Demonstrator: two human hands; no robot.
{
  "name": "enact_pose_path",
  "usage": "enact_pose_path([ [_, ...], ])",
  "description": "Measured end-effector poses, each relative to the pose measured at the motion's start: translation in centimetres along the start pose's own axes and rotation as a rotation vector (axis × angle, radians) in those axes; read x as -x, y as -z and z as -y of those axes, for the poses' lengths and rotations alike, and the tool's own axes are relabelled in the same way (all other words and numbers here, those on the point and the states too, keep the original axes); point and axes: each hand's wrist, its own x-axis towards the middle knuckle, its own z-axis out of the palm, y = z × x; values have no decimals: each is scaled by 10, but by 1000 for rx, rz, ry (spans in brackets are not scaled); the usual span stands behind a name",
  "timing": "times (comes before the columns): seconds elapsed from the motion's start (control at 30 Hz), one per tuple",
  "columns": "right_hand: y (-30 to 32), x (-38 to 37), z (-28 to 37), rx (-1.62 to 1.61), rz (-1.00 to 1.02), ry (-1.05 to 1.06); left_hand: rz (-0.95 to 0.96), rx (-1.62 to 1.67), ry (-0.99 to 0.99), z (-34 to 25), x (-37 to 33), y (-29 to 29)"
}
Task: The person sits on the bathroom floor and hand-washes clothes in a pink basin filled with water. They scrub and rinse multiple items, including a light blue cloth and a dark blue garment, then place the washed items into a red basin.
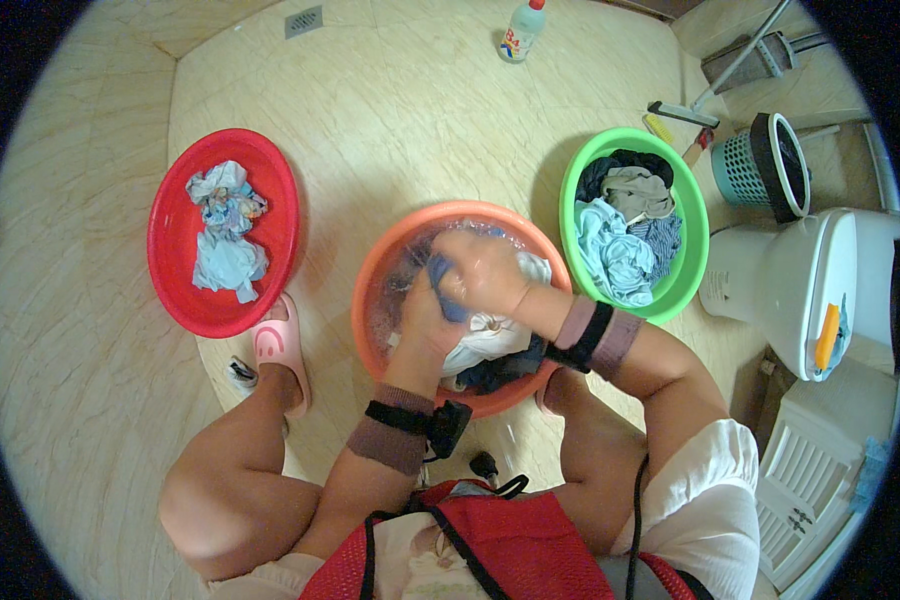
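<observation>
In front of me stands an orange basin with sudsy water and laundry in it. Both my hands are over it, close together and slightly blurred. My left hand is closed on a blue cloth, which shows bunched between the two hands. From the right, my right hand curls over the same cloth, its fingers wrapped round it. Under my right wrist, a white garment and a dark garment lie in the basin. Suds show beside my left hand.
A red basin with light-blue wrung clothes stands left; a green basin with several garments stands right. Beyond are a bottle, a floor drain and a squeegee. A waste basket and toilet line the right.
</observation>
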Motion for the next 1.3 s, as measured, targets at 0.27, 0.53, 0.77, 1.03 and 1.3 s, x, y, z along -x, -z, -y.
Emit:
enact_pose_path([
  [0.27,27,17,-49,-1236,279,-664,26,-164,34,-17,-2,-17],
  [0.53,20,4,-64,-1335,298,-674,265,-709,346,3,7,-11],
  [0.77,-25,39,-47,322,482,-98,-487,-151,187,3,-16,28],
  [1.03,-43,21,-53,314,864,-197,-499,-79,197,10,-21,39],
  [1.3,-8,24,27,-252,264,45,-262,182,141,-23,5,4],
])
